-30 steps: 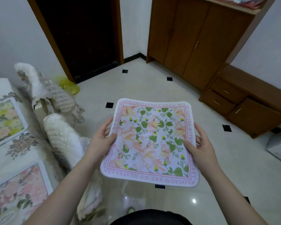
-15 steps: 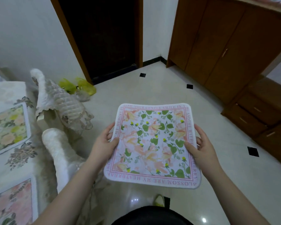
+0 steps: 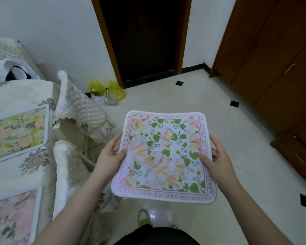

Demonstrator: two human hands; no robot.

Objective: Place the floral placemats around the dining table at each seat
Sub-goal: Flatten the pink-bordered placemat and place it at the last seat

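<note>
The left hand (image 3: 109, 157) pinches the left edge of a floral placemat (image 3: 163, 156), thumb on top and fingers curled beneath; the right hand (image 3: 217, 160) grips the right edge the same way. The mat is held flat in the air above a glossy cream tile floor (image 3: 184, 99) with small black inlays. Pink lettering round its border reads "BLOSSOM ARE MY HEATBREA" and "YOUR GENTLE SMILE". At left, two more mats (image 3: 19, 134) lie on the dining table (image 3: 19, 92), beside quilted chair covers (image 3: 81, 110). Farther off stand a dark doorway (image 3: 141, 38), yellow bags (image 3: 106, 88) and wooden cabinets (image 3: 272, 59).
</note>
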